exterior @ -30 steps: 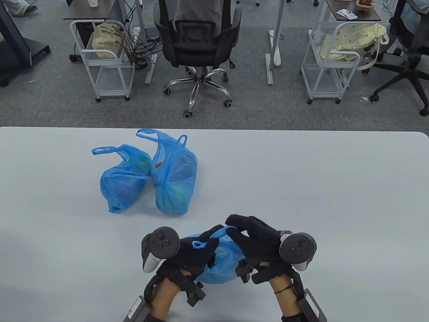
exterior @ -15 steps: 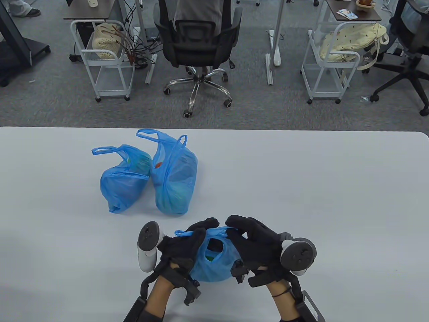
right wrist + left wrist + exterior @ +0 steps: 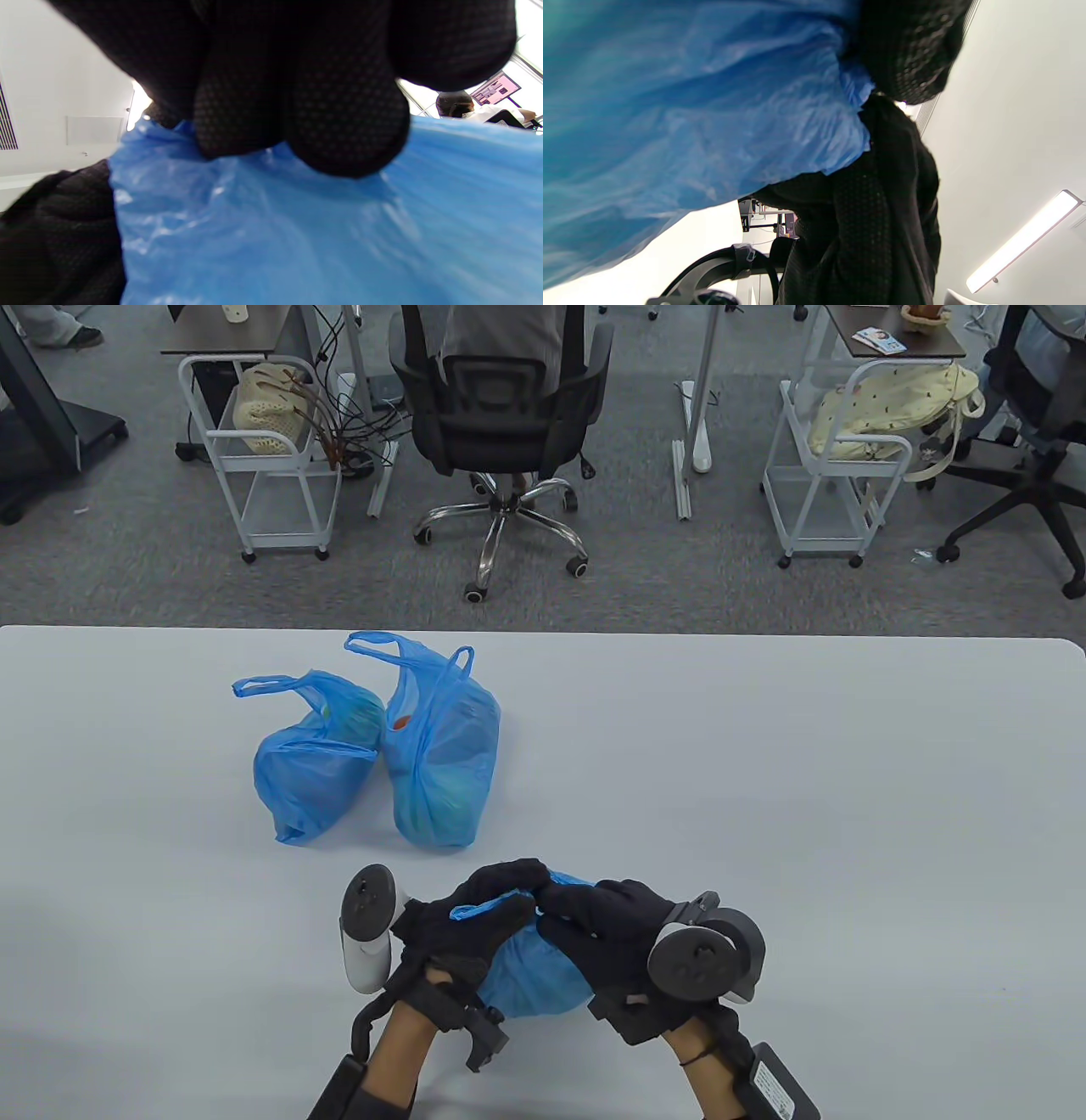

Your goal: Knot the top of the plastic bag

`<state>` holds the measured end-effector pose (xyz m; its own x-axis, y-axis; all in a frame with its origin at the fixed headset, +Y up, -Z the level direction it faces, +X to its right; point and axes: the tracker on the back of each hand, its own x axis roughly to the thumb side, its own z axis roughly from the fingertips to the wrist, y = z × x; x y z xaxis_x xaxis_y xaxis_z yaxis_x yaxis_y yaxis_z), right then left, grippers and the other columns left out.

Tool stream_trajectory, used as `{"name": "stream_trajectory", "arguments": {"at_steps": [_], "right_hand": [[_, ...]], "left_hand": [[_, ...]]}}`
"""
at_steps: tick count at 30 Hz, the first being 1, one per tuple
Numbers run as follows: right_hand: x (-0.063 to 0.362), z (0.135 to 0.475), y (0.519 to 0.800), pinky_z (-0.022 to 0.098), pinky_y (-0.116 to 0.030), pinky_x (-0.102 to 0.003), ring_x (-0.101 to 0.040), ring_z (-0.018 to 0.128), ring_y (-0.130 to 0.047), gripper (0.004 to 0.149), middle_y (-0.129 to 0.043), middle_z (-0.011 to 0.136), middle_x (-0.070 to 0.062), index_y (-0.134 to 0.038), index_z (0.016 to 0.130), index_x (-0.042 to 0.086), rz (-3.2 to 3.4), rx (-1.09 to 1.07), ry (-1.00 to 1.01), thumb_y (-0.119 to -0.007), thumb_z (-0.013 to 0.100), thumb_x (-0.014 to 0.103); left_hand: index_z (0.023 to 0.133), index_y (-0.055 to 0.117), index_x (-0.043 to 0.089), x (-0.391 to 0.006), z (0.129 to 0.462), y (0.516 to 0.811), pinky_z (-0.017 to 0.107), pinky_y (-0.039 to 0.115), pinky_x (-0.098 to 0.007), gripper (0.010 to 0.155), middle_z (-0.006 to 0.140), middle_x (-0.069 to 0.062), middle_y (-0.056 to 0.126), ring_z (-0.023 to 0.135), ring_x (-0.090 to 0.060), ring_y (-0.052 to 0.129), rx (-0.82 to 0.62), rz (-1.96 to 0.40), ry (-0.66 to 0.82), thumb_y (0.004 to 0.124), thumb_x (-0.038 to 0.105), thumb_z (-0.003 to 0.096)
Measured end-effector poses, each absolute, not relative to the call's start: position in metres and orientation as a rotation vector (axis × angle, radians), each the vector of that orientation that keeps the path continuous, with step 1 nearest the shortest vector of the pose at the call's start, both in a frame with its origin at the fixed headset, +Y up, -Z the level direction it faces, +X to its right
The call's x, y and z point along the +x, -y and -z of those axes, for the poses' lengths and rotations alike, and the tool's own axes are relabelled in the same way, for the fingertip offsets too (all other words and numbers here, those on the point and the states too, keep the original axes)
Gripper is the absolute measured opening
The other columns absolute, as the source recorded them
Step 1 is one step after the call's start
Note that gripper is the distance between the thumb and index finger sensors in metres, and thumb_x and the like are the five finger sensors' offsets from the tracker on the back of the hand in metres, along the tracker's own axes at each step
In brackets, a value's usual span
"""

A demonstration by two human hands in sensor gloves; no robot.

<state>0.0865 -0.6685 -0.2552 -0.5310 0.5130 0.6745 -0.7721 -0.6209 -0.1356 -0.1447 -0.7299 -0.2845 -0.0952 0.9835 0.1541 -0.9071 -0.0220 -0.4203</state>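
A blue plastic bag (image 3: 530, 976) with something inside lies at the near edge of the table, between my two hands. My left hand (image 3: 475, 912) grips one bag handle, whose end pokes out over its fingers. My right hand (image 3: 594, 920) grips the other handle at the bag's top. The two hands touch over the bag's mouth, which is drawn shut. In the left wrist view the blue bag (image 3: 691, 110) fills the frame beside gloved fingers (image 3: 908, 46). In the right wrist view the fingers (image 3: 297, 93) press into the blue plastic (image 3: 318, 237).
Two more filled blue bags, one on the left (image 3: 314, 763) and one on the right (image 3: 441, 763), stand with open handles at mid table, just beyond my hands. The grey table (image 3: 806, 814) stretches right. Chairs and carts stand on the floor beyond.
My hands have come together over the bag. The bag's open mouth, seen half a second ago, is now closed under them, and the right hand has shifted left.
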Motion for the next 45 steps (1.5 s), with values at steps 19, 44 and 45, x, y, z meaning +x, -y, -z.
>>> {"name": "stream_trajectory", "arguments": {"at_steps": [19, 44, 45], "right_hand": [[0.094, 0.28, 0.705, 0.058, -0.055, -0.073, -0.045, 0.078, -0.086, 0.047, -0.092, 0.076, -0.017, -0.073, 0.094, 0.011, -1.886, 0.585, 0.066, -0.076, 0.048, 0.023], [0.101, 0.285, 0.709, 0.052, -0.072, -0.063, -0.036, 0.067, -0.101, 0.051, -0.104, 0.061, -0.005, -0.07, 0.095, 0.004, -1.894, 0.5, 0.08, -0.071, 0.053, 0.034], [0.102, 0.285, 0.71, 0.052, -0.072, -0.062, -0.035, 0.066, -0.102, 0.051, -0.105, 0.06, -0.005, -0.07, 0.095, 0.004, -1.892, 0.485, 0.073, -0.071, 0.053, 0.034]], "left_hand": [[0.079, 0.093, 0.032, -0.144, 0.278, 0.713, 0.058, 0.09, -0.042, 0.036, 0.071, -0.003, 0.106, 0.038, -0.01, 0.114, -0.065, -1.391, 0.519, 0.092, 0.028, 0.043], [0.075, 0.095, 0.037, -0.146, 0.26, 0.698, 0.07, 0.079, -0.039, 0.034, 0.079, 0.005, 0.102, 0.062, -0.01, 0.115, 0.384, -1.057, 0.409, 0.093, 0.028, 0.0427], [0.075, 0.095, 0.037, -0.146, 0.26, 0.698, 0.07, 0.078, -0.039, 0.034, 0.08, 0.005, 0.102, 0.062, -0.01, 0.115, 0.383, -1.063, 0.413, 0.093, 0.028, 0.0428]]}}
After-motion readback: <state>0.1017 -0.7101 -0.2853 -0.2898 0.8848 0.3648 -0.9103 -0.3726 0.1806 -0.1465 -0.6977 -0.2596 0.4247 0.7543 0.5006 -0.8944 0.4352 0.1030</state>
